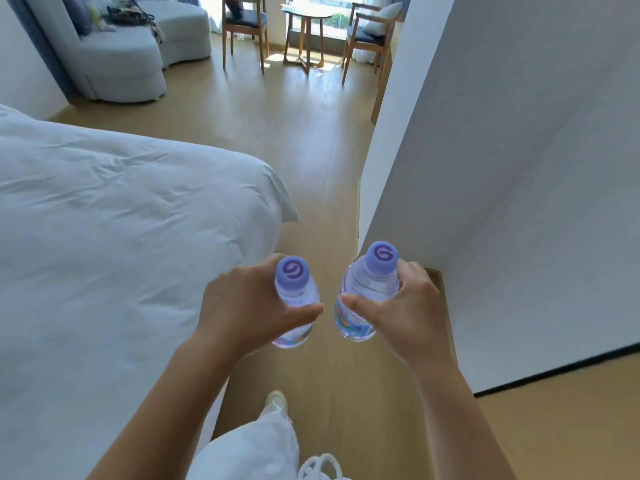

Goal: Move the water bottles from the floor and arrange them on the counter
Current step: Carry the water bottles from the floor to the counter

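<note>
A: Big stuff?
B: Bed [114, 216] beside left fingers, wall [519, 168] beside right fingers, wood floor [325, 157] below.
A: Hands?
B: Left hand [247, 306] wraps left bottle [296, 299]; right hand [403, 306] wraps right bottle [363, 296]. Both upright, fingers curled, thumbs across, purple caps above fingers.

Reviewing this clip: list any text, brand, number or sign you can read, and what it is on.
No readable words or numbers in this frame.
Cap of the left bottle: a purple swirl mark, a logo, not letters.
Cap of the right bottle: the same swirl.
Labels low on both bottles: colourful print, too blurred and partly covered by the left hand and right hand.
</note>
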The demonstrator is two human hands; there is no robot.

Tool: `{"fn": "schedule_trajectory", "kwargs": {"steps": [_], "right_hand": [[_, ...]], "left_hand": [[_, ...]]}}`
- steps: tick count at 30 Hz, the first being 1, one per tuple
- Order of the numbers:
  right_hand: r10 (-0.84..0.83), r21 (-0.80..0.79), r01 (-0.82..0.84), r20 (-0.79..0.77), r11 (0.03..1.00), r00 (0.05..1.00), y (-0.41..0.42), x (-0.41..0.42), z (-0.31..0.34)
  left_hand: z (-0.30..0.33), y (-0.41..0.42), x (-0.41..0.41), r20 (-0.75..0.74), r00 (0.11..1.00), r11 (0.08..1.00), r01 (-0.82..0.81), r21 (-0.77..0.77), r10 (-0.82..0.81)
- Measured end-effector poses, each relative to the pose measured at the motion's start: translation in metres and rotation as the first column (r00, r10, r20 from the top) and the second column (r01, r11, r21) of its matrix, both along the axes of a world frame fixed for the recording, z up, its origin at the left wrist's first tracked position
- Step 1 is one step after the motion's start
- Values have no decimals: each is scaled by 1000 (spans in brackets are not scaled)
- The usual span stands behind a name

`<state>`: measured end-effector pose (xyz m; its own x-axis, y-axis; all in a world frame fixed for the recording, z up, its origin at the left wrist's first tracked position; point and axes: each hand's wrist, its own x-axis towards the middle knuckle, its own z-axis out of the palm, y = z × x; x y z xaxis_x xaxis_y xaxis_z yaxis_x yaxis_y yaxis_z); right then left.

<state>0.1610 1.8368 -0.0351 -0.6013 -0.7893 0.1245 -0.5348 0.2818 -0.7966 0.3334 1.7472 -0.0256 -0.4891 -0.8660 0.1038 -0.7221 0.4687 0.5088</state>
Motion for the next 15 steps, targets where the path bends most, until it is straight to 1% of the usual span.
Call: {"fn": "schedule_trajectory", "kwargs": {"steps": [3, 7, 12, 15], "right_hand": [[-24, -14, 24, 12, 1000, 1000, -63, -20, 8], [-38, -20, 39, 54, 999, 998, -129, -43, 10], [-34, -11, 34, 59, 999, 998, -203, -77, 4], [-18, -8, 19, 74, 1000, 997, -249, -105, -4]], "left_hand": [[9, -70, -23, -39, 999, 1000, 31, -3, -31], [15, -146, -51, -19, 997, 997, 78, -25, -78], [12, -225, -81, -23, 998, 998, 65, -16, -65], [7, -269, -105, 8, 999, 998, 54, -12, -54]]}}
